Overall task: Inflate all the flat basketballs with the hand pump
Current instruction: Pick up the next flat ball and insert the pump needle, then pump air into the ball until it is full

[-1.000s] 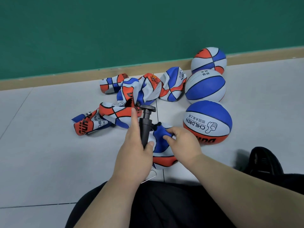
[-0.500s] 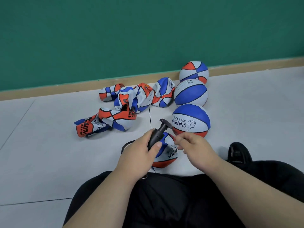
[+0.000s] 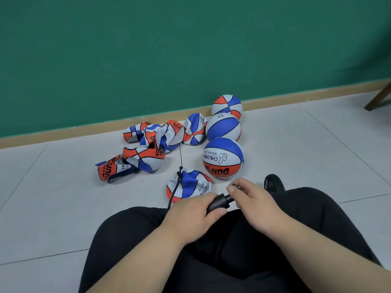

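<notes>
Gripping the black pump (image 3: 219,203) by its barrel, the left hand (image 3: 190,214) rests over the person's lap, fingers wrapped round it. The right hand (image 3: 256,199), just beside it, curls thumb and fingers on the pump's thinner end. A thin hose (image 3: 174,192) runs from under the left hand to the flat ball (image 3: 190,185) lying just beyond its knuckles. Three round balls (image 3: 223,157) stand further out from the right hand, and a heap of flat balls (image 3: 152,144) lies beyond the left.
</notes>
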